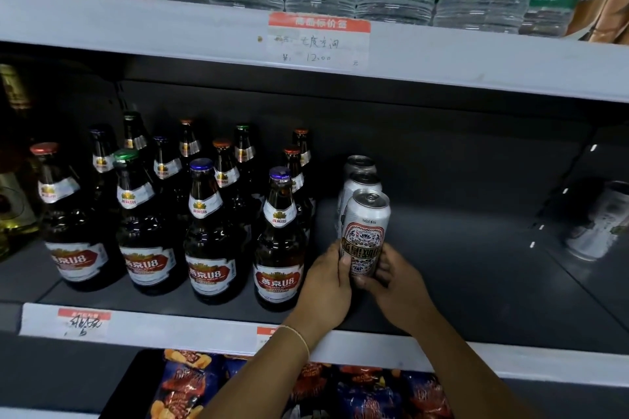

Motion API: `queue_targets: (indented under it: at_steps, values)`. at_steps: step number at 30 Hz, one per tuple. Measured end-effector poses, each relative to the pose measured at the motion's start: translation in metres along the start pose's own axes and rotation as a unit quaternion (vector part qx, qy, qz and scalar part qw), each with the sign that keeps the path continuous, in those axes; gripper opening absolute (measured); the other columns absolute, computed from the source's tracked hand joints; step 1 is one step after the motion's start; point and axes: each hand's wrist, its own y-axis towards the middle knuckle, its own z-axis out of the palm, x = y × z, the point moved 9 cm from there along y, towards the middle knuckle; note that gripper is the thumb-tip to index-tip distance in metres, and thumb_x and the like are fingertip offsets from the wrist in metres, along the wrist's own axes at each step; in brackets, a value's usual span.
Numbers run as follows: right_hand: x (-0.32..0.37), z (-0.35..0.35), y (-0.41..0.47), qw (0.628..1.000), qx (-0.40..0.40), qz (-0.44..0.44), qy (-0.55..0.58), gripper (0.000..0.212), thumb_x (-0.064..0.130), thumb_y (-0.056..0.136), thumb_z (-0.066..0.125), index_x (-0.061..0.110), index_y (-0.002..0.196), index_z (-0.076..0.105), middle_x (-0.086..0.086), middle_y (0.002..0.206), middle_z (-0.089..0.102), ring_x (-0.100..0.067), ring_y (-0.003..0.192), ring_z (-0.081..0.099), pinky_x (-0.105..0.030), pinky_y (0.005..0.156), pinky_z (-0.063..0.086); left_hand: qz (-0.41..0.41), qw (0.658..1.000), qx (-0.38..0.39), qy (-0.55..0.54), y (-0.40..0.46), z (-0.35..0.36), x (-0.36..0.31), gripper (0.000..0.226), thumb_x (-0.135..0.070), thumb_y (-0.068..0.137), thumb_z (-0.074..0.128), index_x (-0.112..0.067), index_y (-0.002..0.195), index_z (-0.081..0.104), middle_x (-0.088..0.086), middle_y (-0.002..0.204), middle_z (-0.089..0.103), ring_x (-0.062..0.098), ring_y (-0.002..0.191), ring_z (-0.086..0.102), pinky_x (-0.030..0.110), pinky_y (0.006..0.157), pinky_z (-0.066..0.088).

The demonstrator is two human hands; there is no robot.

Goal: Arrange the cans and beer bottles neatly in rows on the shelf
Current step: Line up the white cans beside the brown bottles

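Both hands, left hand [326, 277] and right hand [396, 282], grip the front can [364, 231] at frame centre on the shelf [476, 265]. Best set squarely ahead of the two cans [360, 177] behind, beside the beer bottles [211, 235].

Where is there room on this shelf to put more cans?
Bare shelf lies right of the can row, up to a lone can at far right. Left of the held can, the beer bottles are packed tight.
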Motion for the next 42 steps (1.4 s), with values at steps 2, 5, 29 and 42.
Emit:
queue_targets:
  at_steps: [2, 5, 29, 42]
  values:
    - [-0.002, 0.000, 0.000, 1.000, -0.006, -0.001, 0.003, 0.059, 0.010, 0.080, 0.077, 0.042, 0.124, 0.053, 0.020, 0.119, 0.066, 0.004, 0.113, 0.059, -0.029, 0.106, 0.047, 0.012, 1.000, -0.012, 0.000, 0.000, -0.001, -0.001, 0.035, -0.022, 0.103, 0.035, -0.015, 0.134, 0.049, 0.002, 0.122, 0.061, 0.012, 0.109, 0.056, 0.024, 0.098, 0.042]
    - [-0.002, 0.001, -0.001, 1.000, -0.012, -0.004, -0.004, 0.058, 0.009, 0.082, 0.076, 0.047, 0.118, 0.051, 0.023, 0.118, 0.065, 0.008, 0.111, 0.059, -0.026, 0.105, 0.047, 0.031, 0.999, -0.032, 0.000, -0.001, -0.003, -0.003, 0.030, -0.016, 0.101, 0.038, -0.015, 0.127, 0.054, 0.001, 0.115, 0.064, 0.010, 0.103, 0.057, 0.022, 0.094, 0.044]
    - [0.000, 0.002, -0.002, 0.998, -0.022, -0.010, -0.055, 0.056, 0.006, 0.085, 0.070, 0.037, 0.127, 0.050, 0.022, 0.115, 0.066, 0.006, 0.108, 0.061, -0.022, 0.098, 0.047, 0.013, 0.998, -0.032, 0.060, 0.000, 0.000, -0.002, 0.031, -0.016, 0.098, 0.048, 0.000, 0.123, 0.055, 0.017, 0.109, 0.065, 0.029, 0.101, 0.060, 0.028, 0.088, 0.043]
    - [0.008, -0.023, -0.015, 0.998, -0.035, 0.028, -0.039, 0.064, 0.000, 0.095, 0.056, 0.011, 0.152, 0.029, -0.002, 0.144, 0.050, -0.015, 0.134, 0.047, -0.020, 0.108, 0.036, 0.116, 0.981, -0.154, -0.010, -0.027, -0.030, -0.071, 0.031, -0.032, 0.097, 0.038, -0.009, 0.106, 0.058, 0.002, 0.100, 0.061, 0.011, 0.089, 0.056, 0.023, 0.075, 0.047]
